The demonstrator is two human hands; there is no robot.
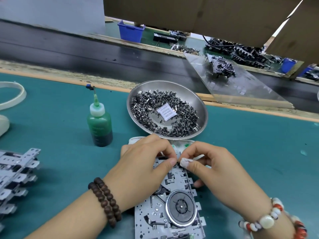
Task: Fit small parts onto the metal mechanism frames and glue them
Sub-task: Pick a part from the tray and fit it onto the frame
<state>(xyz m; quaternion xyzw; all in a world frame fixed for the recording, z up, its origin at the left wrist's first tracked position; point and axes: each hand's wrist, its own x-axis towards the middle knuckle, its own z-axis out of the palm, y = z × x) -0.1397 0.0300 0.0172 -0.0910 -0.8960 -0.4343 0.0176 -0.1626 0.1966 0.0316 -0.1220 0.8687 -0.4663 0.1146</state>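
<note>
A dark conveyor belt (86, 54) runs along the far edge of the green table (259, 144) — cardboard panels (189, 12) hang above it. Beyond the belt stand blue bins (131, 33) — one toward the far left, others at the far right. A white band loop (15, 95) lies at the table's left edge.

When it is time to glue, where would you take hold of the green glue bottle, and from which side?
Grip the glue bottle round its straight middle body, below the white collar, coming from its right side, the side that faces the hands. It stands upright with a thin needle tip on top, so the tip is no place to hold, and the steel dish leaves room on that side.
</note>
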